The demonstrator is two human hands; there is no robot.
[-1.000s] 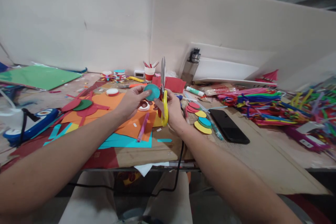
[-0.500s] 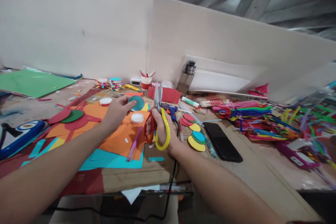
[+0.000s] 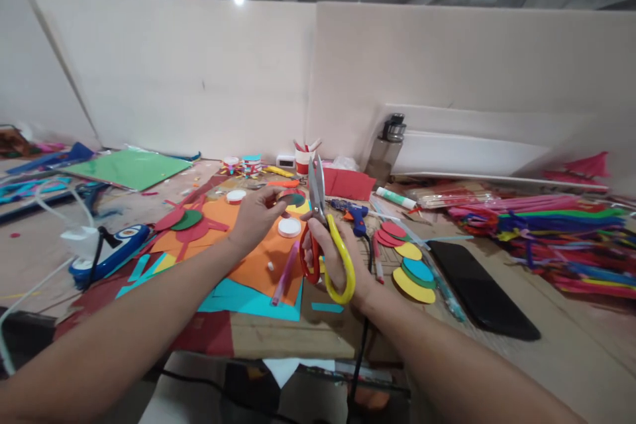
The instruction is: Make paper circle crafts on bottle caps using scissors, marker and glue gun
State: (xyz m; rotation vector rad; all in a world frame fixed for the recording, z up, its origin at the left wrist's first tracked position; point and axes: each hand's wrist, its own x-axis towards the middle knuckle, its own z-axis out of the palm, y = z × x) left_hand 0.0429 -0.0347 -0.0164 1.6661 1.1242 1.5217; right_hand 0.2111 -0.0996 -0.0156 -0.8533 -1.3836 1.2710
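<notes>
My left hand [image 3: 259, 215] pinches the edge of a small round lid [image 3: 293, 199], tilted above the orange paper [image 3: 258, 275]. Green shows inside the lid and red around its rim. In my right hand [image 3: 332, 248] is a pair of scissors [image 3: 318, 202] with one red and one yellow handle. Their blades point up, slightly apart at the tips, and stand to the right of the lid. Below the held lid a white lid [image 3: 289, 227] lies on the paper, and another white lid [image 3: 236, 196] sits left of it.
A blue glue gun [image 3: 358, 217] with a black cord lies right of the scissors. Paper circles [image 3: 413, 285], a black phone [image 3: 481, 288] and bundled pipe cleaners [image 3: 541, 225] spread further right. Red and green paper shapes [image 3: 191, 228] lie left, near a blue boat-shaped object [image 3: 114, 255].
The lid in my left hand has tipped from showing its teal face to a more edge-on angle. The scissors stay upright in my right hand. The view has turned left and levelled.
</notes>
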